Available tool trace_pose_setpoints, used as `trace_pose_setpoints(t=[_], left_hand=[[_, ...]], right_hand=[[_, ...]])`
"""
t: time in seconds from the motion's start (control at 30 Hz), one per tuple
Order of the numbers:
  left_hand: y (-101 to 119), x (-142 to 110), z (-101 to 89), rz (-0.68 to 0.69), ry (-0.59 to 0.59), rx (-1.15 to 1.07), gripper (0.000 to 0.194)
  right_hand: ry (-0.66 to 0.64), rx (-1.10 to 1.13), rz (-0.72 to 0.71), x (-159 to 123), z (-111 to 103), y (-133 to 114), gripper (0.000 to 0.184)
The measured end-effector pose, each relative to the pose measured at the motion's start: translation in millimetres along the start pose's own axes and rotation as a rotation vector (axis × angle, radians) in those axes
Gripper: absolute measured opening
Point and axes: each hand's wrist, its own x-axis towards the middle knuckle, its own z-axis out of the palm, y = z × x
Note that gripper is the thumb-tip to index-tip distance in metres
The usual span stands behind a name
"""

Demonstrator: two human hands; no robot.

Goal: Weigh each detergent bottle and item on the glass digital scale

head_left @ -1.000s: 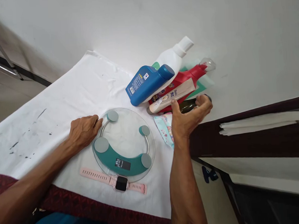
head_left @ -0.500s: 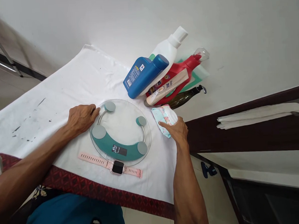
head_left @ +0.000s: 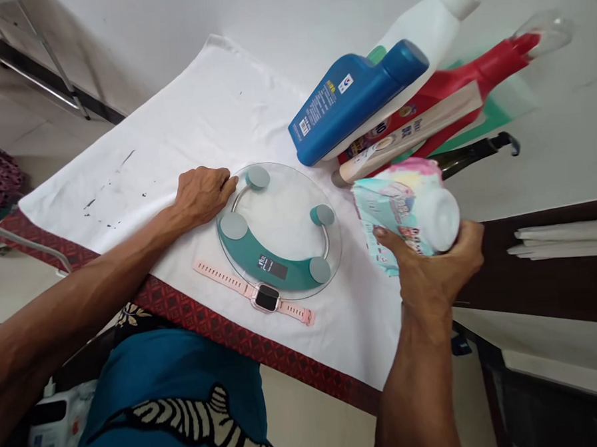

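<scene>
My right hand [head_left: 434,276] grips a pastel wipes packet [head_left: 402,208] with a white round lid and holds it lifted above the table's right edge. My left hand [head_left: 199,194] rests on the white cloth [head_left: 183,129], fingertips touching the left rim of a round glass scale [head_left: 277,232] with a teal crescent and a small display. A pink smartwatch [head_left: 262,297] lies flat just in front of the scale.
Behind the scale stand, close together, a blue bottle [head_left: 352,100], a white bottle [head_left: 432,16], a red bottle [head_left: 451,89], a cream tube [head_left: 408,134] and a dark glass bottle [head_left: 475,153]. A dark wooden ledge [head_left: 546,284] with folded paper lies to the right. A red patterned table edge [head_left: 224,334] runs nearest me.
My right hand left the dark bottle, came down onto the wipes packet, took hold of it and lifted it. My left hand stayed at the scale's rim. The camera moved closer.
</scene>
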Motion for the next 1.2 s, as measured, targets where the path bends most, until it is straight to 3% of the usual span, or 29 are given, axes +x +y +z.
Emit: trace_pose_setpoints(t=[0.1, 0.17, 0.27, 0.33, 0.4, 0.47, 0.57, 0.67, 0.8, 1.2], left_hand=[[0, 2, 0.2, -0.002, 0.011, -0.006, 0.045], [-1, 2, 0.2, -0.003, 0.018, -0.009, 0.044], [0, 2, -0.3, -0.008, 0.012, -0.017, 0.043], [1, 2, -0.9, -0.022, 0.0, -0.022, 0.042], [2, 2, -1.3, -0.043, -0.007, -0.019, 0.042], [3, 2, -1.3, -0.056, -0.006, -0.011, 0.041], [4, 3, -0.5, -0.058, 0.003, 0.003, 0.041], [4, 3, 0.4, -0.06, 0.013, 0.034, 0.041], [3, 4, 0.7, -0.052, 0.032, 0.08, 0.043], [3, 4, -2.0, -0.049, -0.004, 0.074, 0.043]], right_hand=[[-0.105, -0.023, -0.189, -11, 18, -34, 0.074], [-0.251, -0.029, -0.273, -17, 36, -49, 0.076], [-0.428, -0.026, -0.313, -23, 54, -57, 0.078], [-0.463, 0.032, -0.295, -24, 54, -54, 0.084], [-0.438, 0.158, -0.247, -26, 49, -45, 0.085], [-0.324, 0.323, -0.136, -29, 44, -28, 0.074], [-0.005, 0.465, 0.189, -41, 49, 4, 0.06], [0.127, 0.469, 0.417, -52, 63, 29, 0.058], [0.079, 0.467, 0.381, -53, 71, 37, 0.053], [-0.016, 0.398, 0.34, -51, 67, 36, 0.056]])
